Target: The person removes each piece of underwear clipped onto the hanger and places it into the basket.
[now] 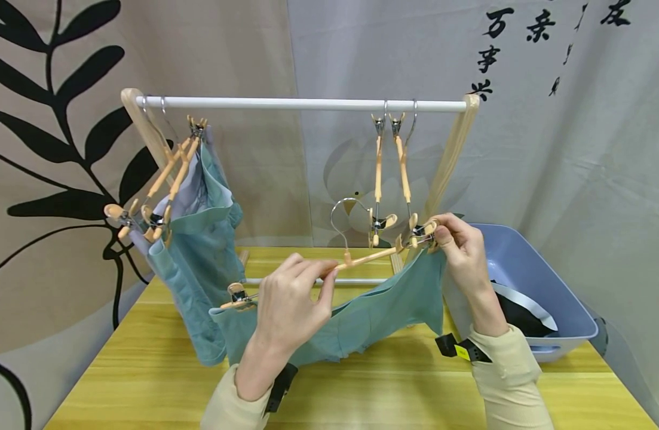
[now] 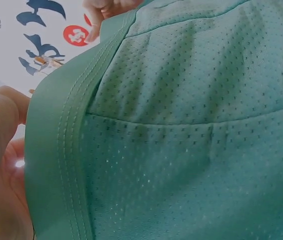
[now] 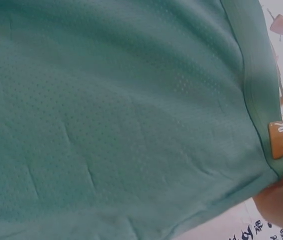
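The hanger [image 1: 380, 255] rises rightward from the left hand [image 1: 294, 301], pinching it beside the hook [image 1: 333, 222], to the right hand [image 1: 465, 260], pinching its end clip [image 1: 430, 227] (rail [image 1: 286, 103] above).

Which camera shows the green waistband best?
The left wrist view: the green waistband is close up there, so its rows of stitching show plainly. The right wrist view shows part of it, with a wooden clip at one end. The head view shows it smaller, partly hidden behind the left hand.
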The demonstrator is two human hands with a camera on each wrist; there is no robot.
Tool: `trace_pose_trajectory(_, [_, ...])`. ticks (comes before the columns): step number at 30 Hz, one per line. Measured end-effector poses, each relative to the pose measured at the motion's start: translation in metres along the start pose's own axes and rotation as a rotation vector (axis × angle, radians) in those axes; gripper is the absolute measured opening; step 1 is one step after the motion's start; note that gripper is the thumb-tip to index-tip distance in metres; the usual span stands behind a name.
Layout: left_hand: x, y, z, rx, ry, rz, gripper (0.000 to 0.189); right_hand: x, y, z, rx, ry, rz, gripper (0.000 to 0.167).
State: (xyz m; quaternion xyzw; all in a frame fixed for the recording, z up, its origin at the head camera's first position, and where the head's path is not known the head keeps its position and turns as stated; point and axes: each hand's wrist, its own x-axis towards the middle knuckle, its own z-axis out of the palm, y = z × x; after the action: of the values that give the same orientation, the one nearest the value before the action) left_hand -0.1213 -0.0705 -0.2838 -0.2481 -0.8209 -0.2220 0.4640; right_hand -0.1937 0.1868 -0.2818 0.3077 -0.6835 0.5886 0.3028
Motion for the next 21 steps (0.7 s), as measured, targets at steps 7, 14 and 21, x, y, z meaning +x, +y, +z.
trace_pose_trajectory(7, [0.0000, -0.0001, 0.0002, -0.004, -0.003, 0.001, 0.007, -0.0001, -0.0007, 0.0012, 0.001, 0.017, -0.017, 0.021])
trace_pose_trajectory(14, [0.0001, 0.0010, 0.0002, -0.015, -0.020, -0.009, 0.007, -0.0005, 0.0021, 0.0027, 0.002, 0.037, -0.039, 0.017])
trace_pose_trajectory(21, [-0.0001, 0.0010, 0.0012, -0.017, -0.028, -0.017, 0.008, 0.0008, 0.0025, 0.0023, 0.010, 0.038, -0.057, 0.016])
